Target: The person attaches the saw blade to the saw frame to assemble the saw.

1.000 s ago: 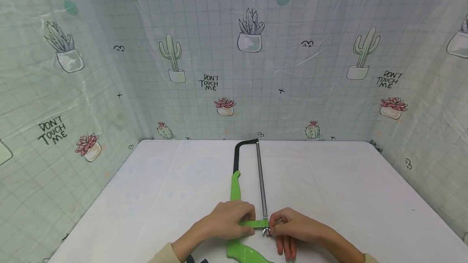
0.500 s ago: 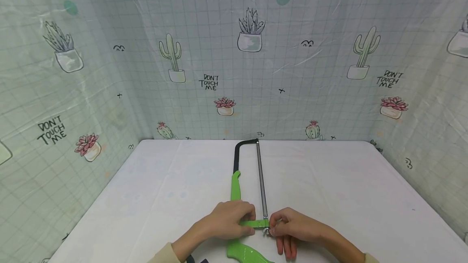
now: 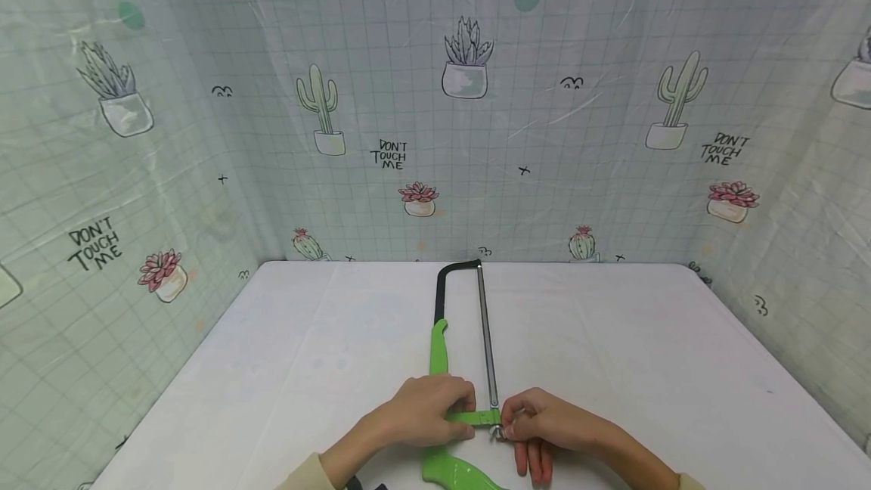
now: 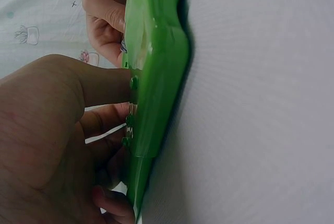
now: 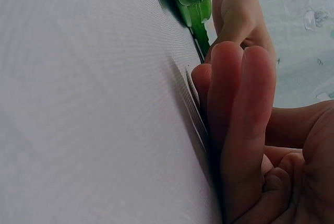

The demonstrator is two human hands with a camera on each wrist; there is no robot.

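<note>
A hacksaw (image 3: 438, 354) lies flat on the white table, its black front end pointing away and its green handle (image 3: 457, 471) cut off by the bottom edge. The blade (image 3: 486, 331) runs along its right side. My left hand (image 3: 429, 408) grips the green frame near the rear crosspiece (image 3: 479, 417); in the left wrist view its thumb and fingers lie against the frame's edge (image 4: 162, 67). At the blade's near end, thumb and index finger of my right hand (image 3: 551, 422) pinch a metal wing nut (image 3: 495, 432). The right wrist view hides the nut behind fingers (image 5: 245, 119).
Partly under my left forearm, a small dark object (image 3: 379, 486) shows at the bottom edge; its kind is unclear. Cactus-printed cloth walls (image 3: 469, 172) stand behind and on both sides of the white tabletop (image 3: 646, 346).
The wing nut looks slightly turned between my right fingertips. Both hands and the hacksaw keep their places.
</note>
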